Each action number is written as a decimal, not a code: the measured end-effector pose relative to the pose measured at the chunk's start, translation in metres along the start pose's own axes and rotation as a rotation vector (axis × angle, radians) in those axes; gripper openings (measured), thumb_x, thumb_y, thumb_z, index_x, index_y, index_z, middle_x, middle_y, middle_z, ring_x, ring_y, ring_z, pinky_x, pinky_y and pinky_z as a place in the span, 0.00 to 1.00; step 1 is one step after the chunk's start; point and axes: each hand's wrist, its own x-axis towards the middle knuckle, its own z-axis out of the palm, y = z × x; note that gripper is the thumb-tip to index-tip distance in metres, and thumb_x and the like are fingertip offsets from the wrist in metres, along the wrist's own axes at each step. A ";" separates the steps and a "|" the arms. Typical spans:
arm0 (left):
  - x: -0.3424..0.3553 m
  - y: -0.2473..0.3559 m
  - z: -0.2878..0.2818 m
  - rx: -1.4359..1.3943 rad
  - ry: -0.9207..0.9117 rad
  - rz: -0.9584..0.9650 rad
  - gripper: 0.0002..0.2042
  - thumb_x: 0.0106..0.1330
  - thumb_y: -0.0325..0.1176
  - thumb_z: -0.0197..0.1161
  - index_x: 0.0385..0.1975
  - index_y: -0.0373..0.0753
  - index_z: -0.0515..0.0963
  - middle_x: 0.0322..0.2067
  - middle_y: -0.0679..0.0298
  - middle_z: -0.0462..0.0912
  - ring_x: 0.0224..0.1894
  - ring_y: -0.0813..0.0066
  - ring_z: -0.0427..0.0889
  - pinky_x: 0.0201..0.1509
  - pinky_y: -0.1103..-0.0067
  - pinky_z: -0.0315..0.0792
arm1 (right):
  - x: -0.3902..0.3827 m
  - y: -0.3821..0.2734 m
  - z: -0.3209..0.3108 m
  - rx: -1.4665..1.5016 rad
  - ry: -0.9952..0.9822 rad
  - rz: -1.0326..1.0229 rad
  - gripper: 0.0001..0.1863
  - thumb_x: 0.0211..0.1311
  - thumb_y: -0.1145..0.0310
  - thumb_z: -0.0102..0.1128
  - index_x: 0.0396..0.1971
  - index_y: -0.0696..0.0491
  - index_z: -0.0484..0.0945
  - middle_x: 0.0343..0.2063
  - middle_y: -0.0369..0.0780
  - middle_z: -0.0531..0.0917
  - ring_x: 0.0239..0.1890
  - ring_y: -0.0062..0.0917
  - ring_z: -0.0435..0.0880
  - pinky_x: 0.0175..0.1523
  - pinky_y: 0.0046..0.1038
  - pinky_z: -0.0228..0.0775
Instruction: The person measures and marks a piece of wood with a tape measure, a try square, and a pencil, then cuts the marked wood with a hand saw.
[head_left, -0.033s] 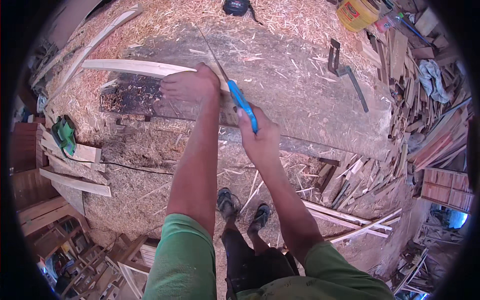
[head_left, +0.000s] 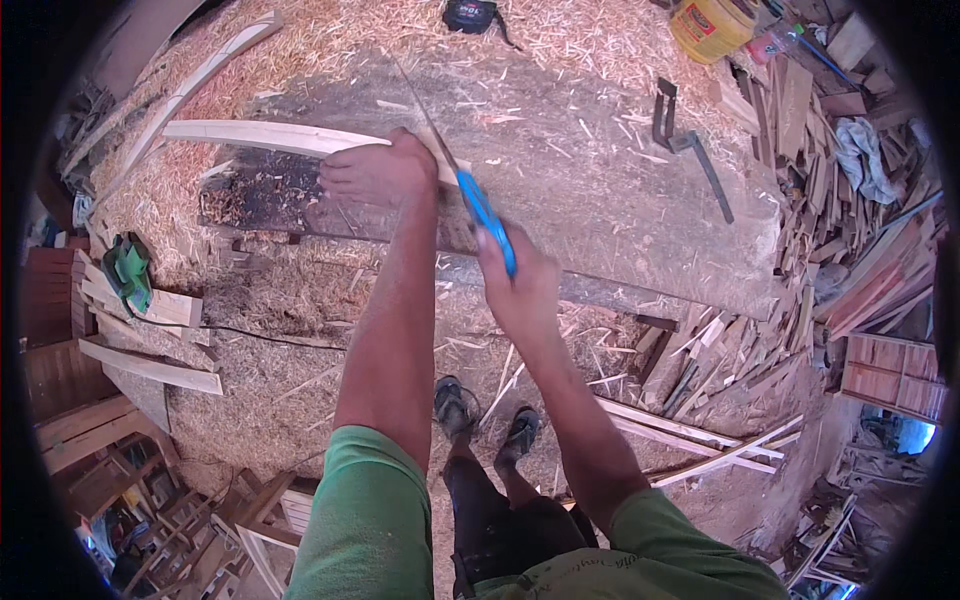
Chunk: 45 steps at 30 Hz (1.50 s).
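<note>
A long, pale, gently curved wood strip (head_left: pixel 250 135) lies on the worn board worktop (head_left: pixel 600 200). My left hand (head_left: pixel 385 172) is closed over the strip near its right end, pressing it on the board. My right hand (head_left: pixel 520 280) grips the blue handle of a hand saw (head_left: pixel 483 210). The saw's thin blade crosses the strip just right of my left hand and points away toward the top of the view.
A black tape measure (head_left: pixel 470 15), yellow bucket (head_left: pixel 708 28) and metal square-shaped tool (head_left: pixel 715 175) lie around the board. A green power tool (head_left: pixel 128 268) with a cord sits on timber at left. Shavings, offcuts and wood piles surround the bench; my feet stand below.
My right hand and the saw have shifted slightly down toward me, and the hand looks a little blurred. My left hand and the strip stay in place.
</note>
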 end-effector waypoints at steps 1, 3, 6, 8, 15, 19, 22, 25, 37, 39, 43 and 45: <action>0.007 -0.006 -0.004 0.008 0.014 0.005 0.52 0.58 0.48 0.72 0.69 0.14 0.49 0.70 0.30 0.55 0.76 0.36 0.53 0.82 0.55 0.44 | -0.030 0.008 0.001 0.075 0.012 0.049 0.21 0.72 0.62 0.61 0.58 0.58 0.79 0.27 0.49 0.86 0.25 0.33 0.88 0.31 0.33 0.77; 0.011 -0.021 -0.005 0.059 0.029 0.007 0.51 0.60 0.48 0.70 0.69 0.13 0.48 0.70 0.28 0.55 0.76 0.35 0.52 0.82 0.53 0.43 | -0.102 0.043 -0.005 0.131 0.073 0.026 0.21 0.71 0.62 0.60 0.58 0.58 0.80 0.27 0.48 0.86 0.26 0.30 0.89 0.32 0.32 0.78; 0.010 -0.015 -0.006 0.050 0.054 0.028 0.52 0.60 0.48 0.69 0.69 0.11 0.47 0.70 0.28 0.54 0.76 0.34 0.51 0.82 0.52 0.41 | -0.186 0.058 -0.043 0.189 0.103 -0.013 0.23 0.69 0.63 0.59 0.60 0.58 0.79 0.28 0.47 0.87 0.28 0.26 0.90 0.34 0.31 0.80; 0.009 -0.015 -0.010 0.082 0.048 0.037 0.51 0.60 0.47 0.69 0.68 0.11 0.48 0.69 0.28 0.55 0.76 0.35 0.52 0.82 0.53 0.42 | -0.158 0.043 -0.034 0.146 0.079 0.030 0.22 0.70 0.63 0.59 0.60 0.58 0.79 0.29 0.48 0.88 0.28 0.27 0.90 0.34 0.31 0.80; -0.001 -0.004 -0.001 -0.006 0.034 0.013 0.51 0.58 0.47 0.71 0.67 0.11 0.49 0.69 0.27 0.56 0.75 0.34 0.53 0.82 0.54 0.44 | -0.004 0.009 0.014 0.073 0.110 -0.055 0.20 0.72 0.60 0.60 0.56 0.57 0.80 0.22 0.46 0.83 0.23 0.36 0.88 0.29 0.35 0.76; 0.009 -0.018 -0.006 0.054 0.070 0.021 0.51 0.59 0.47 0.70 0.67 0.11 0.49 0.69 0.27 0.56 0.75 0.34 0.53 0.82 0.54 0.44 | -0.139 0.049 -0.023 0.105 0.084 -0.021 0.23 0.72 0.60 0.59 0.56 0.63 0.80 0.26 0.45 0.86 0.24 0.24 0.83 0.32 0.28 0.74; 0.012 -0.009 -0.008 0.048 0.071 0.026 0.51 0.59 0.48 0.71 0.68 0.11 0.49 0.69 0.27 0.56 0.76 0.35 0.53 0.82 0.54 0.44 | -0.173 0.054 -0.038 0.155 0.084 -0.026 0.22 0.73 0.61 0.58 0.56 0.63 0.79 0.25 0.44 0.85 0.24 0.22 0.82 0.33 0.27 0.75; 0.011 -0.009 -0.004 0.035 0.070 0.016 0.52 0.59 0.48 0.71 0.68 0.12 0.49 0.69 0.28 0.57 0.76 0.37 0.52 0.82 0.55 0.44 | -0.075 0.027 -0.003 0.081 0.068 0.034 0.21 0.73 0.60 0.58 0.58 0.59 0.79 0.28 0.47 0.85 0.26 0.31 0.85 0.33 0.32 0.76; 0.011 -0.014 -0.014 0.059 0.003 -0.004 0.51 0.60 0.48 0.69 0.69 0.13 0.48 0.70 0.29 0.53 0.77 0.37 0.51 0.82 0.55 0.44 | -0.177 0.041 -0.042 0.071 0.066 0.043 0.23 0.72 0.61 0.55 0.56 0.64 0.79 0.25 0.42 0.84 0.24 0.25 0.83 0.32 0.29 0.75; 0.017 -0.019 -0.004 0.053 0.042 -0.005 0.52 0.59 0.49 0.69 0.69 0.13 0.47 0.70 0.28 0.53 0.76 0.36 0.51 0.82 0.54 0.44 | -0.109 0.037 -0.006 0.094 0.079 0.055 0.22 0.73 0.59 0.57 0.55 0.62 0.80 0.23 0.42 0.82 0.23 0.23 0.81 0.30 0.29 0.72; -0.009 0.002 -0.003 0.034 -0.015 0.011 0.52 0.60 0.49 0.69 0.68 0.12 0.47 0.70 0.28 0.53 0.76 0.36 0.51 0.82 0.53 0.43 | -0.006 0.009 0.003 0.080 0.091 -0.023 0.21 0.72 0.60 0.62 0.57 0.57 0.80 0.19 0.42 0.83 0.20 0.30 0.85 0.27 0.30 0.74; 0.000 -0.001 -0.014 -0.016 -0.053 0.002 0.51 0.61 0.48 0.68 0.67 0.10 0.47 0.69 0.28 0.54 0.76 0.35 0.51 0.82 0.54 0.43 | -0.030 0.014 0.001 0.069 0.065 0.007 0.21 0.73 0.60 0.60 0.56 0.59 0.80 0.21 0.44 0.83 0.20 0.29 0.83 0.27 0.30 0.72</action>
